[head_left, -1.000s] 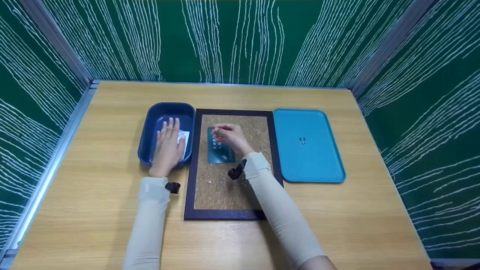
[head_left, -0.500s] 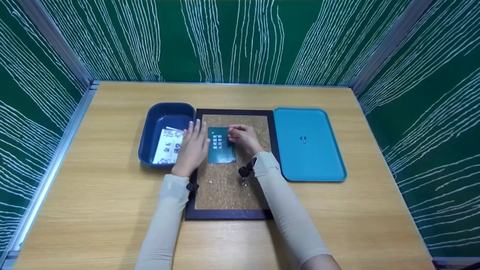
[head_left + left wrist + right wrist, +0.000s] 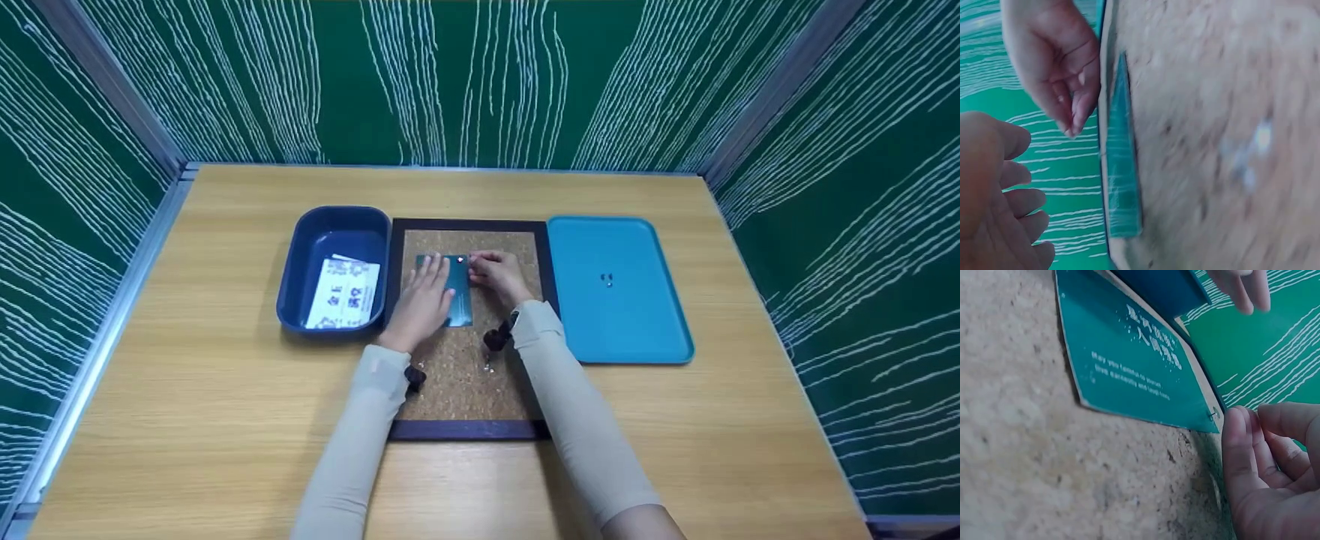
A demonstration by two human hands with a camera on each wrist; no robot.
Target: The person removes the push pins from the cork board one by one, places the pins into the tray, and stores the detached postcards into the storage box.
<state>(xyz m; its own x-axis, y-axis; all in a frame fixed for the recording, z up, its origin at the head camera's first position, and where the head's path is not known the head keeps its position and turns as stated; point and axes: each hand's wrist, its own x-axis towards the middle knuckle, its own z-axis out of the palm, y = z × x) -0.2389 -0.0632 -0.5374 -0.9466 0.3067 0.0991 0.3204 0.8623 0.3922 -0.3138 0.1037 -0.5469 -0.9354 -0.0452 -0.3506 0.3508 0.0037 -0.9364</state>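
A teal card [image 3: 460, 300] with white lettering lies on a framed corkboard [image 3: 457, 397]; a small pin [image 3: 1213, 414] stands at its far right corner. Stretched over the card's left part is my left hand [image 3: 421, 304], fingers straight; the left wrist view shows it raised over the board. My right hand [image 3: 501, 276] is just right of the pinned corner, apart from the pin. Its fingers curl and the thumb meets the fingertips, as the right wrist view shows [image 3: 1275, 455]; nothing shows between them.
Left of the board, a dark blue bin [image 3: 337, 217] holds white printed cards [image 3: 345, 292]. A light blue tray [image 3: 630, 330] on the right carries several tiny pins [image 3: 607, 280]. Small shiny pins [image 3: 489, 367] also sit on the lower cork. Green walls surround the table [image 3: 187, 420].
My left hand has moved right, from over the bin to over the teal card. My right hand has shifted right from the card's top left, and a pin now shows at the top right corner.
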